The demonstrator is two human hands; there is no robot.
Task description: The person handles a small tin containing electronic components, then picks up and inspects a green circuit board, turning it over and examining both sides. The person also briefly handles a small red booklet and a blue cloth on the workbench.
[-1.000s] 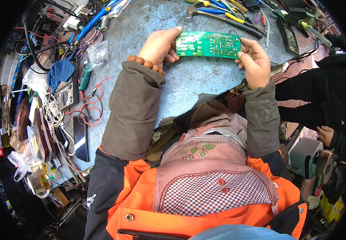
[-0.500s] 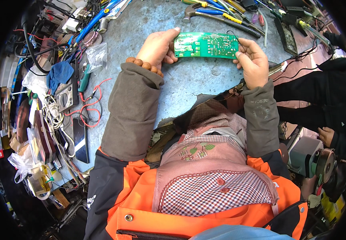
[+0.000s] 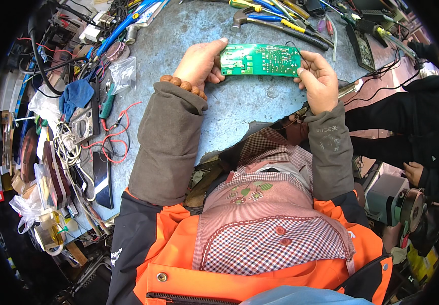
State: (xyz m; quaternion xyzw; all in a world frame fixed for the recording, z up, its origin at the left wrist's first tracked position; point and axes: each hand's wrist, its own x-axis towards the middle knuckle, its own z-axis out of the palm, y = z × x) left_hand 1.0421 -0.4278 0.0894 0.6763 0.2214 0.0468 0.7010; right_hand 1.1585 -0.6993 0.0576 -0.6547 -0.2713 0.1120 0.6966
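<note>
Head view. Green circuit board point(image 3: 260, 60) found at upper centre of the frame, long side running across, its face of pale pads and small solder points toward the camera. Left hand point(image 3: 199, 63) grips the board's left end, fingers clamped on that edge, thumb at the upper corner; a brown bead bracelet point(image 3: 185, 86) is on this wrist. Right hand point(image 3: 321, 81) grips the right end, thumb and fingers closed on the edge. The board is held over the blue bench point(image 3: 239, 104); height above it cannot be told.

Beyond the board, upper right of centre, a hammer point(image 3: 275, 24) lies among other hand tools. At left of the frame: clear plastic bag point(image 3: 123, 73), blue cloth point(image 3: 76, 96), green-handled tool point(image 3: 107, 102) and grey multimeter point(image 3: 82, 126), with red and black leads beside it. At right edge, a second person point(image 3: 422, 127) in dark clothing, one hand visible.
</note>
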